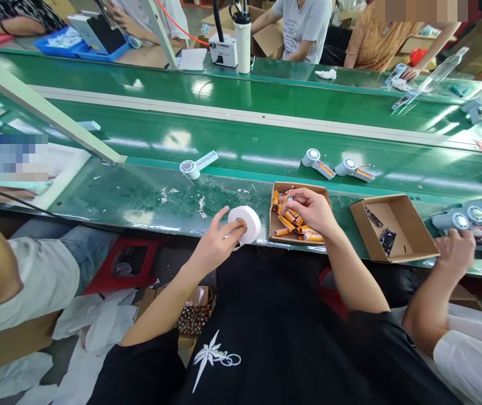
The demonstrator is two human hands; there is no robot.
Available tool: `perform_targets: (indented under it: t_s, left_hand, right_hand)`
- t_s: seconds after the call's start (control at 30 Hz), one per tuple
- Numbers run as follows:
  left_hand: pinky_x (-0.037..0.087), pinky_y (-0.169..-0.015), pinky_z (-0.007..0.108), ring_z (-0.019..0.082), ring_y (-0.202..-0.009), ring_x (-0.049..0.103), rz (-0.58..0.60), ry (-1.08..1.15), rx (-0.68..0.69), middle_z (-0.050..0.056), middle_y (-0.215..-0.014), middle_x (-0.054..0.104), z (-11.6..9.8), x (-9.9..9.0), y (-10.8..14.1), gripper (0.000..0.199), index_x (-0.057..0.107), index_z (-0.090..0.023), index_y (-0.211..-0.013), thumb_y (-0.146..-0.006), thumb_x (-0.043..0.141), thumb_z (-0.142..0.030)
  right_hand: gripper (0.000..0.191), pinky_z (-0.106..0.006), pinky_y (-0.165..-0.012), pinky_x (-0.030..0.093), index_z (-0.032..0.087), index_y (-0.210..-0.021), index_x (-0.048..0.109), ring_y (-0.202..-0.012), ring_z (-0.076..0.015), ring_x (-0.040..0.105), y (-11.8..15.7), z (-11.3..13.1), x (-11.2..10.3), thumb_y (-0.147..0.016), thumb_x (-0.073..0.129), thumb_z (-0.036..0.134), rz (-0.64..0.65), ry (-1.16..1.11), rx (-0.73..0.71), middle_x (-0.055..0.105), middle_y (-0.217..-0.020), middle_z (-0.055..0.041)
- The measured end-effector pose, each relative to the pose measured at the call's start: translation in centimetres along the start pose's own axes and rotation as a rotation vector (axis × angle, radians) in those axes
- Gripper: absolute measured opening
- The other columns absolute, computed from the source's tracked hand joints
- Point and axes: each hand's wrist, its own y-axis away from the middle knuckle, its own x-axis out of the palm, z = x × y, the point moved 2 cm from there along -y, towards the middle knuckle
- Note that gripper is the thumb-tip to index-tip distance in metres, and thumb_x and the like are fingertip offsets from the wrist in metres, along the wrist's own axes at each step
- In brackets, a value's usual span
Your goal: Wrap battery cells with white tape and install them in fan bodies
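Observation:
My left hand [217, 242] grips a roll of white tape [252, 226], with its fingers in the hole of the roll. The roll is held over the front edge of the green bench. To its right, my right hand [315, 212] is above a small cardboard box [271, 228] of orange cylindrical batteries [293, 226]. Thumb and forefinger pinch one battery [290, 199], of which only the end shows clearly. Behind my left hand lies a light-blue handheld fan body [190, 170] with its handle pointing back right.
Two more fan bodies [311, 157] with wires lie on the green conveyor [249, 143]. A second cardboard box [413, 242] holds small dark parts. At right, a co-worker's hands [455, 247] are beside several fan bodies [474, 214]. A slanted metal post [55, 107] stands at left.

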Motion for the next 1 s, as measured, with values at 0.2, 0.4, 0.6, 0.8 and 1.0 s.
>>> perform_targets:
  t_s: [0.2, 0.4, 0.6, 0.8, 1.0]
  left_hand:
    - [0.061, -0.113, 0.055, 0.035, -0.160, 0.032, 0.181, 0.014, -0.050, 0.004, -0.135, 0.073, -0.9, 0.4, -0.2, 0.049, 0.072, -0.032, -0.133, -0.096, 0.057, -0.003]
    - [0.059, -0.115, 0.048, 0.033, -0.153, 0.046, 0.207, -0.065, 0.011, 0.005, -0.129, 0.075, -1.7, 0.8, -1.1, 0.039, 0.075, -0.029, -0.129, -0.101, 0.056, -0.009]
    - [0.062, -0.108, 0.040, 0.033, -0.144, 0.056, 0.143, -0.279, 0.118, 0.009, -0.122, 0.075, -2.2, -0.3, -1.9, 0.033, 0.072, -0.019, -0.128, -0.101, 0.057, -0.009]
    - [0.061, -0.111, 0.038, 0.030, -0.145, 0.055, 0.140, -0.209, 0.050, 0.012, -0.133, 0.068, -1.9, -0.8, -2.9, 0.032, 0.072, -0.021, -0.127, -0.101, 0.057, -0.008]
    - [0.048, -0.122, 0.064, 0.043, -0.149, 0.046, 0.005, -0.197, 0.025, 0.014, -0.120, 0.071, -4.0, 1.9, -3.6, 0.032, 0.069, -0.015, -0.131, -0.099, 0.067, -0.021]
  right_hand:
    - [0.029, -0.040, -0.096, 0.060, 0.027, -0.106, 0.084, -0.101, -0.0264, 0.077, 2.7, 1.6, 1.3, -0.096, 0.069, 0.050, 0.071, 0.395, -0.080, 0.083, -0.106, -0.0019]
    - [0.026, -0.035, -0.092, 0.061, 0.027, -0.107, 0.085, -0.094, -0.0245, 0.079, 3.0, 1.7, 3.3, -0.099, 0.070, 0.047, 0.004, 0.509, -0.141, 0.083, -0.103, -0.0033]
    - [0.036, -0.036, -0.095, 0.064, 0.026, -0.122, 0.079, -0.093, -0.0244, 0.080, 4.3, 0.6, 4.0, -0.090, 0.082, 0.040, 0.005, 0.360, -0.116, 0.083, -0.109, -0.0041]
    - [0.050, -0.044, -0.103, 0.063, 0.027, -0.130, 0.071, -0.107, -0.0252, 0.078, 3.5, -1.8, 3.8, -0.082, 0.084, 0.033, 0.072, -0.109, 0.068, 0.081, -0.112, -0.0028]
    - [0.071, -0.045, -0.111, 0.058, 0.029, -0.145, 0.059, -0.124, -0.0252, 0.070, 2.9, -2.7, 7.1, -0.081, 0.084, 0.047, -0.506, -0.536, 0.018, 0.075, -0.130, -0.0068]
